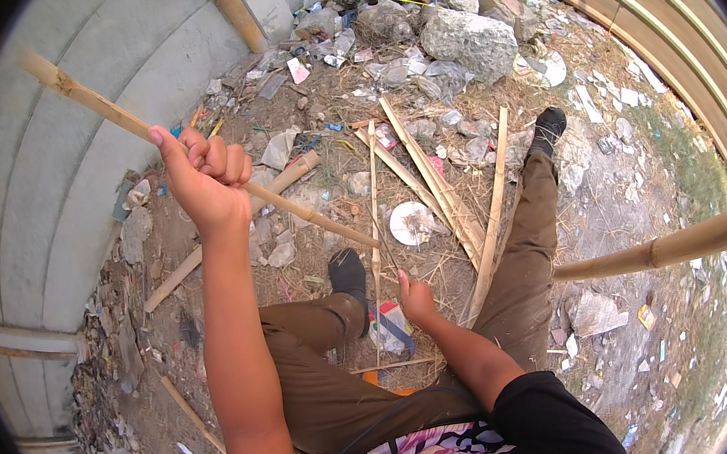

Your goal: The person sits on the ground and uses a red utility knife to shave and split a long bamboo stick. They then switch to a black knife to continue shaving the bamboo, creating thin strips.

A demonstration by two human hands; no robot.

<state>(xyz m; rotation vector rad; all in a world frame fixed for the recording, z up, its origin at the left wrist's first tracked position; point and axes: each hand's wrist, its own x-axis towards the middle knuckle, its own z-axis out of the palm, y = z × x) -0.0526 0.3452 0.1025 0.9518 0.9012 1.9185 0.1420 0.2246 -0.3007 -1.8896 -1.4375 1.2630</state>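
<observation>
Midway through working a long bamboo strip [196, 151], by the look of it: raised at the left, slanting from the concrete wall [65, 170] down toward the ground between the legs. Left hand [203, 177] clenched tight around the strip near its middle, thumb up. Lower end meeting a thin upright sliver [372, 199] near the black shoe [348, 275]. Right hand [415, 297] low, fingers curled at the base of that sliver; whether pinching it or a small blade, cannot tell. More split strips [439, 184] lying on the littered ground [626, 199] further right. Next move likely calling for a steady pull along the grain, left grip kept firm.
</observation>
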